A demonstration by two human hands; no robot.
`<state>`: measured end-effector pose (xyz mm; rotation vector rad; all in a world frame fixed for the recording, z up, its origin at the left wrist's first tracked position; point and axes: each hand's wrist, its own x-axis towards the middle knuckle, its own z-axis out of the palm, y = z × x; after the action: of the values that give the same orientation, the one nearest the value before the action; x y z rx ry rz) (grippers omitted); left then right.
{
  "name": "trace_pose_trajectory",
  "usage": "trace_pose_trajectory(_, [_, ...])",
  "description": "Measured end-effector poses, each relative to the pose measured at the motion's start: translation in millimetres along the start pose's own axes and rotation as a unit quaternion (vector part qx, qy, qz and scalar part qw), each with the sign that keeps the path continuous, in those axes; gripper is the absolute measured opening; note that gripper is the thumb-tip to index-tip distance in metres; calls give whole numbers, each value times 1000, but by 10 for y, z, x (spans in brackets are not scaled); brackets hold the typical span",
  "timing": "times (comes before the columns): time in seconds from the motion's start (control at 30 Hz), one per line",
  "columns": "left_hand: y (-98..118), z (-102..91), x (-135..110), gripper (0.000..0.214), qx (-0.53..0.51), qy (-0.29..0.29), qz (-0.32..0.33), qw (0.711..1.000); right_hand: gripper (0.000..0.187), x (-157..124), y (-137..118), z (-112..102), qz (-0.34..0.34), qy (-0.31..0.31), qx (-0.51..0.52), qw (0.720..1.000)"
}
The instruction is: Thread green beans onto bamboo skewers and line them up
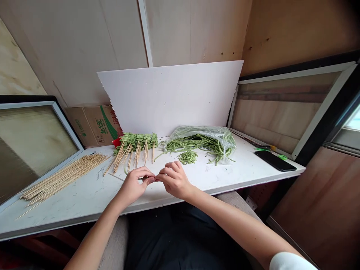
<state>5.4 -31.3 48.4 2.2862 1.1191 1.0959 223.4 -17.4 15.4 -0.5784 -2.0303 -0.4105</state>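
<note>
My left hand (136, 185) is closed in a pinch over the table's front edge. A thin green end of a long bean (125, 171) sticks out behind it. A thin pale stick (116, 177) also shows just left of this hand; whether it is held or lying on the table I cannot tell. My right hand (174, 180) is closed, its fingertips meeting those of the left; what they pinch is hidden. Beyond the hands are skewered folded beans (137, 140) with bamboo handles toward me, and a small pile of cut bean pieces (188, 157).
Loose bamboo skewers (66, 174) lie at left on the white table (84, 202). Long beans in a clear plastic bag (201, 142) sit at the back. A black phone (275, 160) lies at right. A white board (174, 97) and cardboard box (92, 125) stand behind.
</note>
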Motion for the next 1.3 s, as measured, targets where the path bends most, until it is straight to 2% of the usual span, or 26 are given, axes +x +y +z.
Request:
trace_pose_trajectory(0.1, [-58, 14, -4, 11, 57, 35, 24, 997, 14, 10, -38, 9, 33, -20, 8, 999])
trace_pose_trajectory(0.27, [-100, 39, -14, 11, 108, 74, 70, 989, 17, 43, -95, -2, 117, -16, 75, 990])
trace_pose_trajectory(0.43, [-134, 70, -29, 19, 124, 68, 79, 987, 13, 71, -121, 26, 208, -16, 177, 962])
trace_pose_trajectory(0.6, [-124, 75, -19, 24, 82, 39, 70, 993, 11, 61, -104, 58, 271, -35, 253, 928])
trace_pose_trajectory(0.73, [-56, 38, 1, 24, 32, 26, 72, 997, 5, 62, -35, 27, 261, -52, 279, 923])
trace_pose_trajectory(0.83, [0, 36, 3, 25, 57, 20, 91, 994, 7, 103, 35, -42, 207, -81, 292, 930])
trace_pose_trajectory(0.97, [15, 59, -8, 28, 102, -15, 109, 989, 6, 203, 148, -179, 136, -117, 320, 930])
trace_pose_trajectory(1.07, [-54, -51, -5, 28, 101, -18, 98, 990, 12, 260, 354, -358, 112, -117, 310, 937])
trace_pose_trajectory(1.2, [-193, -374, 8, 21, 63, 55, 47, 995, 13, 235, 807, -616, 189, -93, 252, 944])
trace_pose_trajectory(1.3, [-254, -485, 13, 18, 22, 75, 10, 997, 19, 156, 1008, -618, 229, -118, 196, 946])
